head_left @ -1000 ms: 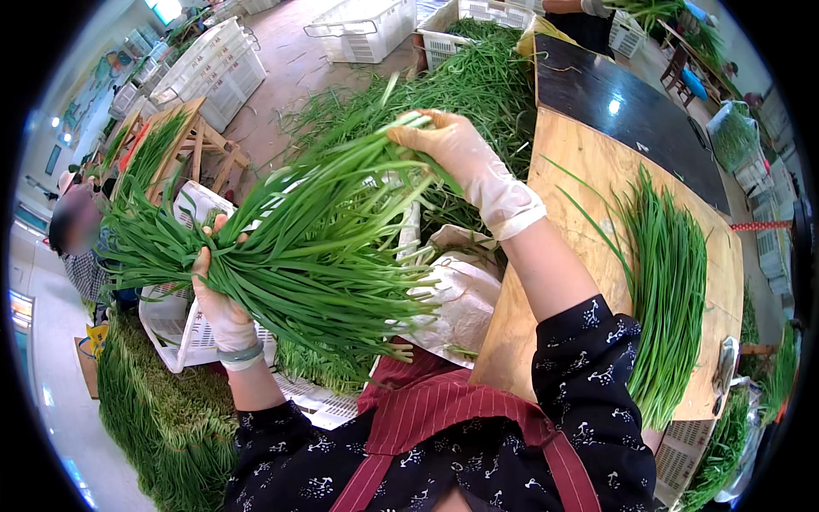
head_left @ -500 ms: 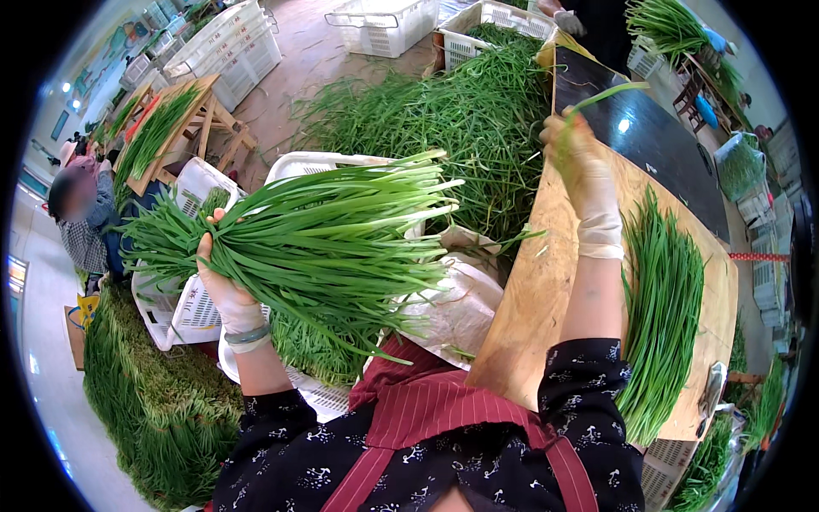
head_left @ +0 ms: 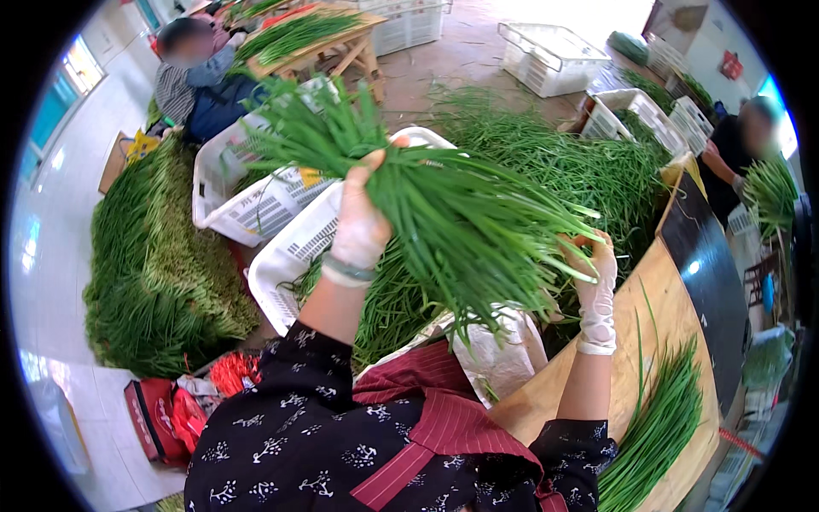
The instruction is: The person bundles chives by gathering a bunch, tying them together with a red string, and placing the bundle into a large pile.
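Observation:
My left hand (head_left: 363, 222), in a pale glove with the fingertips bare, is closed round a thick bunch of garlic chives (head_left: 469, 226). The leafy ends fan out to the left of the grip, and the pale stem ends point right. At those stem ends my right hand (head_left: 595, 277), also gloved, has its fingers bent in a pinch on a few stalks. Beneath my right forearm, a laid-out row of garlic chives (head_left: 661, 435) rests on the wooden board (head_left: 546, 384).
White crates (head_left: 269, 264) holding greens stand under the bunch. Beyond lies a large loose heap of chives (head_left: 546, 162); stacked chives (head_left: 162, 264) are at left. A black panel (head_left: 708, 273) adjoins the board. One person (head_left: 200, 77) sits far left, another (head_left: 734, 154) works far right.
The view has swung left. My right hand has come from above the board, where it held a thin stalk, to the bunch's stem ends. My left hand still grips the bunch.

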`<state>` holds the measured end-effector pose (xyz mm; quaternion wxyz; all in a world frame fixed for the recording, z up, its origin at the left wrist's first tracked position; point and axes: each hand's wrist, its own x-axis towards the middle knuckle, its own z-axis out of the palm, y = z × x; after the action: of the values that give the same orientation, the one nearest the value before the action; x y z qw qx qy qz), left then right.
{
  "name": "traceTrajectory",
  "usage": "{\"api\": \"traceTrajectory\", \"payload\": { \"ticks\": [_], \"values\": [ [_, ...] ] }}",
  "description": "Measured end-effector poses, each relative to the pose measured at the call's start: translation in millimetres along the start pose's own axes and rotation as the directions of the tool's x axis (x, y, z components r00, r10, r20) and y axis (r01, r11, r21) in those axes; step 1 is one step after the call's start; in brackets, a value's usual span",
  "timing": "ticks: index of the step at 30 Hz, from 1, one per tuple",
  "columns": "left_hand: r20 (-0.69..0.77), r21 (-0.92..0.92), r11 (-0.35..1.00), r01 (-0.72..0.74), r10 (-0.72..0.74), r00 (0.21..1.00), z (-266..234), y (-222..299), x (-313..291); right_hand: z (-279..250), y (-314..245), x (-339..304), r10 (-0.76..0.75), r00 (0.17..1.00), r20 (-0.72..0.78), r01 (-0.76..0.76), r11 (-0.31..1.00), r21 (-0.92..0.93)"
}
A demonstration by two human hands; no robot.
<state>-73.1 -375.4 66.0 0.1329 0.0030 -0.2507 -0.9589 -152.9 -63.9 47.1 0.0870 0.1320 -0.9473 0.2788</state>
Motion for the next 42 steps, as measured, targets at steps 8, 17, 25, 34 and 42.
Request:
{"api": "traceTrajectory", "payload": {
  "ticks": [8, 17, 25, 34, 42],
  "values": [
    [0.224, -0.155, 0.986, 0.061, -0.025, 0.974, 25, -5, 26, -6, 39, -9, -0.618, 0.774, -0.137, 0.626, 0.780, 0.022],
    [0.160, 0.083, 0.986, -0.145, 0.131, 0.978, 7, 15, 30, -33, 12, -35, -0.280, 0.946, 0.164, -0.176, -0.017, 0.984],
    [0.205, -0.063, 0.975, -0.215, 0.223, 0.953, -21, 40, 20, -78, 102, -8, 0.010, 0.998, -0.064, 0.042, 0.647, 0.761],
    [0.348, 0.021, 0.989, -0.144, 0.128, 0.929, 2, 24, 9, -57, -31, 11, -0.056, 0.989, 0.136, -0.042, 0.777, 0.628],
    [0.270, -0.005, 0.977, -0.212, 0.206, 0.941, -29, 48, 11, -123, 18, 22, 0.276, 0.726, -0.630, 0.179, 0.808, 0.561]
  ]
}}
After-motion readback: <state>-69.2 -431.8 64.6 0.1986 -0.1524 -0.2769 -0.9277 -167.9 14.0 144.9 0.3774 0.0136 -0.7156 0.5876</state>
